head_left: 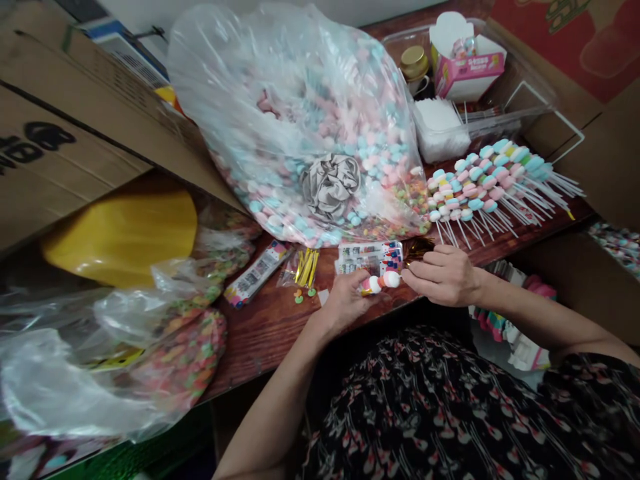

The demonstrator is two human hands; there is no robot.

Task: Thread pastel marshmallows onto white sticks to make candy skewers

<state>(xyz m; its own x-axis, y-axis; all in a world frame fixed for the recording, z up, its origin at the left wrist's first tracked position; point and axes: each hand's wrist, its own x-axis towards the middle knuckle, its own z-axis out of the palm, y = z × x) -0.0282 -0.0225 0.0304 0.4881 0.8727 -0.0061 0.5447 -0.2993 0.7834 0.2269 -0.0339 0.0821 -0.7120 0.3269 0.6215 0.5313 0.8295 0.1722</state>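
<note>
My left hand (349,298) and my right hand (444,275) meet at the near edge of the wooden table (260,333). Between them they hold a small candy skewer (381,282) with white, pink and yellow pieces. My left fingers pinch one end, my right fingers curl round the other. Just behind the hands lie clear printed wrappers (370,257) and gold twist ties (417,248). A row of finished candy skewers (487,181) on white sticks lies to the right.
A big clear bag of pastel candies (310,120) fills the table's middle. Bags of coloured candy (185,353) sit left, below cardboard boxes (65,133) and a yellow object (125,233). A pink-white carton (465,63), a jar (414,65) and white sheets (440,127) stand behind.
</note>
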